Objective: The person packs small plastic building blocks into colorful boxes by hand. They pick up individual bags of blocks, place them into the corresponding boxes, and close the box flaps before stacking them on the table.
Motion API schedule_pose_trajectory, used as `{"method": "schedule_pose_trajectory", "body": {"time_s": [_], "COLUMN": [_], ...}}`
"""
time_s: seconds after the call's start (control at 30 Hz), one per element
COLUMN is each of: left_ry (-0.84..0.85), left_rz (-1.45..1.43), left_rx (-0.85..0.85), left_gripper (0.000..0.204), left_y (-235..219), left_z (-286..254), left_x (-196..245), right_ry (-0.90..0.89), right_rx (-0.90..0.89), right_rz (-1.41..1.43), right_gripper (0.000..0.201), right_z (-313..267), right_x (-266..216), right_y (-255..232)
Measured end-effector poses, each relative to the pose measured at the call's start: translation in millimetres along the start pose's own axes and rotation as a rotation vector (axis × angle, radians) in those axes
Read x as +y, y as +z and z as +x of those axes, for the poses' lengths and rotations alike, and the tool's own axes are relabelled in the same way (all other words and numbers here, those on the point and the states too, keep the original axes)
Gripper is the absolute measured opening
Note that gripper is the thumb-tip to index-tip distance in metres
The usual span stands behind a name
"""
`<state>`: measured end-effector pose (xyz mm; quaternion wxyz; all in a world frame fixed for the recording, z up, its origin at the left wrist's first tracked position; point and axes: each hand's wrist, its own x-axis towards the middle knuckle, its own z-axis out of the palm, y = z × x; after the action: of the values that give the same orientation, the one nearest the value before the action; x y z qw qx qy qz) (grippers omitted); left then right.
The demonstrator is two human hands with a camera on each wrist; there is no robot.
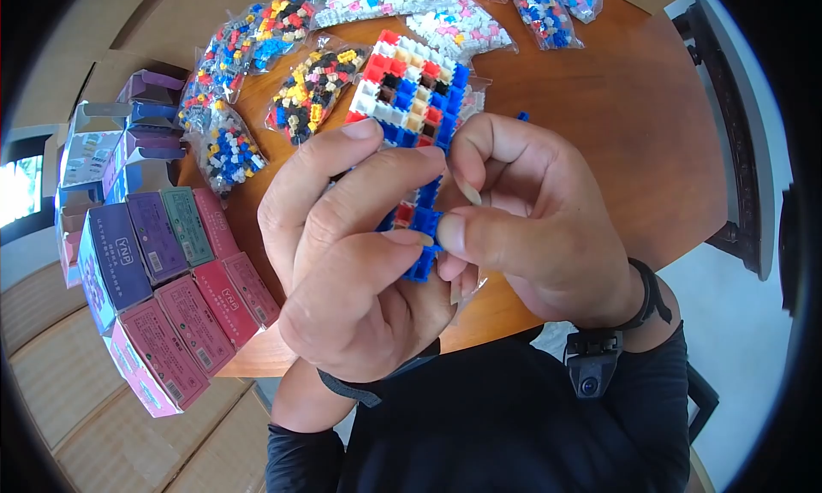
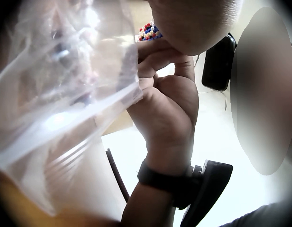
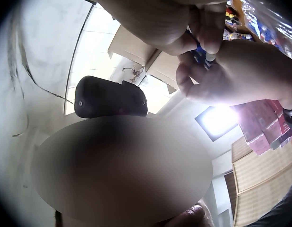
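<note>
A block build [image 1: 402, 90] of small red, white, blue, black and tan pieces is held above the table in the head view. My left hand [image 1: 360, 245] grips it from the left, its fingers over the front and thumb low on the blue part [image 1: 424, 223]. From the right, my right hand [image 1: 539, 219] pinches the blue lower edge, thumb against it and fingers curled behind. The right wrist view shows a bit of blue [image 3: 199, 54] between the fingertips. A clear plastic bag [image 2: 65, 94] fills the left side of the left wrist view.
Bags of mixed small blocks [image 1: 317, 90] lie across the back and left of the wooden table [image 1: 616, 133]. Pink, purple and green boxes [image 1: 184, 296] stand at the left. A small blue piece [image 1: 523, 116] lies beyond my right hand.
</note>
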<state>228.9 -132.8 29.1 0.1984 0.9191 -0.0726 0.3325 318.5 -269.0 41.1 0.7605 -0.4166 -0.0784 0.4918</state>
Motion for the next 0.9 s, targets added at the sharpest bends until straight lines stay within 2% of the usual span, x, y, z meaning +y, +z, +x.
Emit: {"method": "schedule_pose_trajectory", "body": {"time_s": [0.27, 0.53, 0.67, 0.77, 0.87, 0.9], "left_ry": [0.000, -0.011, -0.103, -0.282, -0.486, -0.467], "left_rz": [-0.008, -0.087, -0.331, -0.680, -0.929, -0.973], "left_rx": [0.043, 0.159, 0.273, 0.376, 0.339, 0.313], "left_gripper": [0.061, 0.040, 0.027, 0.027, 0.025, 0.025], "left_y": [1, 8, 19, 24, 14, 15], "left_z": [2, 6, 5, 6, 9, 8], "left_x": [-1, -1, -8, -8, 2, 0], "right_ry": [-0.075, -0.213, -0.389, -0.507, -0.580, -0.598], "right_rx": [-0.011, -0.068, -0.115, -0.079, 0.014, 0.007], "right_rz": [-0.032, -0.066, -0.200, -0.306, -0.409, -0.446], "right_gripper": [0.023, 0.021, 0.018, 0.019, 0.018, 0.018], "right_z": [0, 5, 8, 6, 2, 1], "right_x": [3, 5, 2, -5, -10, -12], "right_y": [-1, -6, -12, -13, -9, -10]}}
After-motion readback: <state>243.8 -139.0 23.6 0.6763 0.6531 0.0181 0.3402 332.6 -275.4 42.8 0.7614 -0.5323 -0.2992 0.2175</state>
